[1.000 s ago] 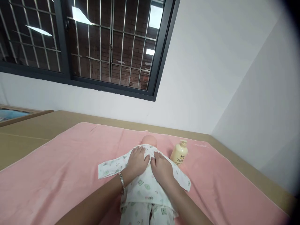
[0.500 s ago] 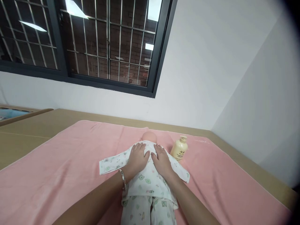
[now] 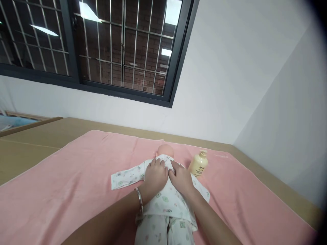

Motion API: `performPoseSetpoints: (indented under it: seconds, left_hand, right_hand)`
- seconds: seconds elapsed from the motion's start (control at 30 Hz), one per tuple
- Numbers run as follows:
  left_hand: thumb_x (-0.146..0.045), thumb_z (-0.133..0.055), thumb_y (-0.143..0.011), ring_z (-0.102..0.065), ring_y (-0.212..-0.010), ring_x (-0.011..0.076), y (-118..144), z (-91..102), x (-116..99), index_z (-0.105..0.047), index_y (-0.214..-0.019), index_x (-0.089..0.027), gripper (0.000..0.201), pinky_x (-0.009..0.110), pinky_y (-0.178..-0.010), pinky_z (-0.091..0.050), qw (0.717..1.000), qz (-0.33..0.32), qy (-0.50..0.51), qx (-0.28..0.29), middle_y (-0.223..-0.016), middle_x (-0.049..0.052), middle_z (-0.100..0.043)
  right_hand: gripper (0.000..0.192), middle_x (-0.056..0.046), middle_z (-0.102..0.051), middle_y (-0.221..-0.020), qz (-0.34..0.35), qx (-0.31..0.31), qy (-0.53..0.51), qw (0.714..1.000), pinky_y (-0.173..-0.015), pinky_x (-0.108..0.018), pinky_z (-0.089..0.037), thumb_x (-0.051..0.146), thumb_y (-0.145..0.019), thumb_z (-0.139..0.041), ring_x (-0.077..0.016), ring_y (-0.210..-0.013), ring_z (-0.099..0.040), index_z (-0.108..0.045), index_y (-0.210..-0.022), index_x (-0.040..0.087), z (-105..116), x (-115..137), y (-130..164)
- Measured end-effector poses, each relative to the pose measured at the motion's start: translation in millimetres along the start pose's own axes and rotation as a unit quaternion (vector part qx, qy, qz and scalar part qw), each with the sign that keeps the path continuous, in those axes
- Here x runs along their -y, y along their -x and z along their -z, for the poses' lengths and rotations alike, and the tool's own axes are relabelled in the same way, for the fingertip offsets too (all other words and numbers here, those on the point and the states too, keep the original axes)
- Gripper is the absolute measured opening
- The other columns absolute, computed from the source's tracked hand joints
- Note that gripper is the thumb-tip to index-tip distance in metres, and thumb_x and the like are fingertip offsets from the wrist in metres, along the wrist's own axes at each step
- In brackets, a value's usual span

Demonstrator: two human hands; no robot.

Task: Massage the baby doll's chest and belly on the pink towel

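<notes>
Here, both hands lie flat on a baby doll [image 3: 166, 151] stretched out on its back along the middle of a pink towel [image 3: 63, 190], its bald head pointing to twelve o'clock and its legs running down to six. The left hand [image 3: 155, 176] rests palm down on the doll's chest, fingers spread a little and laid out over the printed white top [image 3: 163, 200] the doll wears; nothing is clasped in it, it simply presses on the cloth. A silver bangle [image 3: 139, 200] circles that wrist. The right hand [image 3: 182, 177] sits just beside it at three o'clock, likewise open and flat, its fingertips [image 3: 173, 165] touching the fabric near the collar, just under the doll's chin. The thumbs of the two hands nearly meet over the middle of the chest; whether they actually touch, I cannot tell. One empty-looking sleeve [image 3: 126, 177] of the top lies flat on the towel, reaching out toward nine o'clock from the left hand, while the other sleeve is mostly hidden under the right wrist. Matching printed trousers [image 3: 163, 233] cover the legs at the bottom edge of the view. At two o'clock from the right hand, near it but apart, a cream-coloured bottle [image 3: 198, 164] stands on the towel beside the doll's head. The towel is spread over a tan surface [image 3: 30, 143], with a dark barred window [image 3: 102, 51] in the white wall beyond.
</notes>
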State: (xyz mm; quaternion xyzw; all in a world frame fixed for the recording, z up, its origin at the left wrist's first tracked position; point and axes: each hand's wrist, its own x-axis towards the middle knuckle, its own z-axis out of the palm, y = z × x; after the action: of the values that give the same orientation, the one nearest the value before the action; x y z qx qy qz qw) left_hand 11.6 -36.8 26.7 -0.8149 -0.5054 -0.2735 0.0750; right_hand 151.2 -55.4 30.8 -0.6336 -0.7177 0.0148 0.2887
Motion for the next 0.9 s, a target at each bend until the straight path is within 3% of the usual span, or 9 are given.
performPoseSetpoints:
  seconds: [0.07, 0.13, 0.2, 0.33, 0.43, 0.57, 0.73, 0.9]
  left_hand:
    - [-0.026, -0.04, -0.092, -0.057, -0.108, 0.0281, -5.7, 2.2, 7.3, -0.062, -0.107, -0.015, 0.028, 0.042, -0.094, -0.043, 0.999, 0.002, 0.029, 0.014, -0.11, 0.013, -0.066]
    - [-0.028, -0.043, -0.09, -0.059, -0.102, 0.0268, -11.5, 3.7, 15.0, -0.063, -0.099, -0.017, 0.025, 0.041, -0.091, -0.044, 0.998, 0.007, 0.056, 0.039, -0.104, 0.011, -0.067]
    - [-0.029, -0.043, -0.089, -0.06, -0.099, 0.0258, -15.3, 3.9, 19.9, -0.063, -0.094, -0.018, 0.023, 0.04, -0.09, -0.045, 0.996, 0.013, 0.072, 0.051, -0.101, 0.01, -0.068]
    - [-0.026, -0.041, -0.09, -0.057, -0.109, 0.0277, -13.7, 0.8, 15.7, -0.062, -0.104, -0.017, 0.027, 0.042, -0.096, -0.041, 0.998, 0.008, 0.046, 0.041, -0.11, 0.012, -0.066]
    - [-0.017, -0.041, -0.088, -0.056, -0.11, 0.0287, -7.6, -1.7, 6.2, -0.061, -0.109, -0.014, 0.029, 0.043, -0.097, -0.041, 0.999, -0.015, 0.018, 0.04, -0.112, 0.014, -0.065]
    - [-0.011, -0.04, -0.086, -0.054, -0.114, 0.0285, -0.8, -3.0, -1.0, -0.062, -0.11, -0.012, 0.032, 0.043, -0.101, -0.039, 0.999, -0.035, 0.013, 0.031, -0.113, 0.015, -0.064]
    - [-0.017, -0.038, -0.089, -0.047, -0.127, 0.0293, -1.3, -5.8, 2.9, -0.056, -0.124, -0.013, 0.039, 0.046, -0.106, -0.035, 0.998, 0.017, 0.049, 0.031, -0.13, 0.014, -0.058]
    - [-0.024, -0.038, -0.09, -0.039, -0.135, 0.0278, -7.5, -10.7, 12.8, -0.05, -0.131, -0.018, 0.043, 0.05, -0.112, -0.026, 0.991, 0.058, 0.104, 0.053, -0.141, 0.01, -0.051]
  right_hand:
    - [0.038, -0.007, -0.071, -0.107, -0.015, 0.014, 0.044, 0.999, -0.082, -0.029, -0.042, 0.028, -0.088, -0.043, -0.0229, -0.099, -0.063, -0.062, -0.12, 0.02, 10.2, 11.1, 4.4]
    - [0.031, -0.005, -0.072, -0.087, -0.018, 0.026, 0.083, 0.996, -0.07, -0.028, -0.039, 0.031, -0.088, -0.044, -0.022, -0.082, -0.065, -0.067, -0.108, 0.023, 16.9, 20.0, 7.9]
    - [0.029, -0.004, -0.072, -0.083, -0.015, 0.024, 0.107, 0.994, -0.066, -0.028, -0.037, 0.031, -0.088, -0.044, -0.0218, -0.078, -0.065, -0.068, -0.104, 0.024, 18.0, 24.9, 10.0]
    - [0.034, -0.007, -0.07, -0.109, -0.038, 0.01, 0.091, 0.995, -0.075, -0.029, -0.041, 0.031, -0.089, -0.044, -0.0237, -0.098, -0.064, -0.065, -0.114, 0.024, 7.9, 21.7, 8.6]
    - [0.042, -0.008, -0.057, -0.134, -0.035, -0.002, 0.044, 0.998, -0.093, -0.032, -0.039, 0.03, -0.091, -0.041, -0.0236, -0.124, -0.051, -0.056, -0.129, 0.022, 0.0, 10.7, 2.9]
    - [0.04, -0.007, -0.056, -0.135, 0.012, 0.019, -0.023, 0.999, -0.108, -0.032, -0.03, 0.028, -0.093, -0.037, -0.0201, -0.131, -0.044, -0.058, -0.125, 0.018, -3.1, -4.9, -6.4]
    - [0.046, -0.009, -0.05, -0.142, 0.008, 0.033, -0.015, 0.999, -0.113, -0.037, -0.024, 0.025, -0.093, -0.034, -0.0215, -0.135, -0.039, -0.052, -0.134, 0.014, -4.6, -7.9, -8.8]
    - [0.049, -0.01, -0.052, -0.139, -0.017, 0.035, 0.008, 0.999, -0.11, -0.036, -0.03, 0.018, -0.091, -0.033, -0.0228, -0.134, -0.042, -0.051, -0.137, 0.014, -2.9, 8.1, 0.4]
